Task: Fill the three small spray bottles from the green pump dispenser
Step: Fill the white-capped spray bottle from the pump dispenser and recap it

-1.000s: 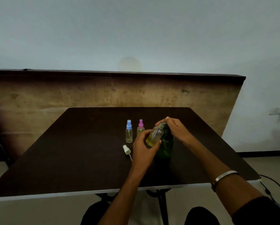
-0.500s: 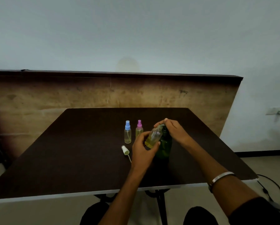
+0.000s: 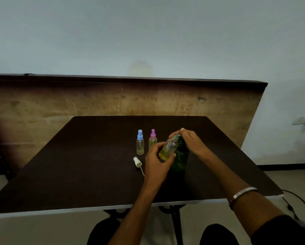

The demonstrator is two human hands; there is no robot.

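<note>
Near the centre of the frame, the left hand (image 3: 157, 161) grips the uncapped spray bottle (image 3: 168, 148), thumb and fingers curled round its lower half, and holds it tilted with its mouth up against the spout of the green pump dispenser (image 3: 180, 156). The dispenser stands on the dark surface (image 3: 77, 174) just right of centre. The right hand (image 3: 190, 140) lies over the pump head with fingers curled down on it, apparently pressing; the head itself is mostly hidden beneath them.

The held bottle shows yellowish liquid in its lower part, with clear space above, so this fill looks partly done and likely needs more strokes. Whether liquid is flowing at this instant cannot be told.

Left of the hands, a little higher in the frame, the blue-capped bottle (image 3: 140, 142) and the pink-capped bottle (image 3: 152, 140) stand upright side by side, both capped. Each seems to hold pale yellowish liquid, though the level is hard to read in the dim light; they appear already filled and closed.

The white spray cap (image 3: 137, 161), its thin dip tube trailing toward the lower right, lies on the surface just left of the left hand.

By this reading, two bottles are finished and the third is under way. What remains is topping it up, screwing the white cap back on, and standing it with the others.
</note>
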